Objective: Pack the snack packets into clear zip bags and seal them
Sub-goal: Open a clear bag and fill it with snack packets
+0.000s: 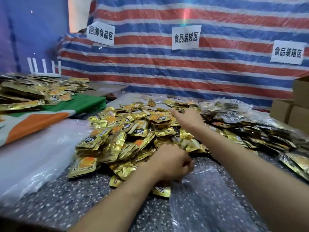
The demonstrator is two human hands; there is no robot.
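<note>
A big heap of gold snack packets [130,131] covers the middle of the speckled table [66,198]. My left hand [172,162] is at the heap's near edge with its fingers curled at the mouth of a clear zip bag [209,190] that lies flat in front of me. A gold packet [161,190] shows below that wrist. My right hand [187,118] reaches over the far side of the heap, fingers stretched out and touching the packets. What the left fingers hold is hidden.
A stack of empty clear bags [33,148] lies at the left. Filled clear bags of packets [250,128] pile up at the right, beside cardboard boxes [297,111]. More packets [33,94] lie on an orange-green cloth at the far left. A striped tarp backs the table.
</note>
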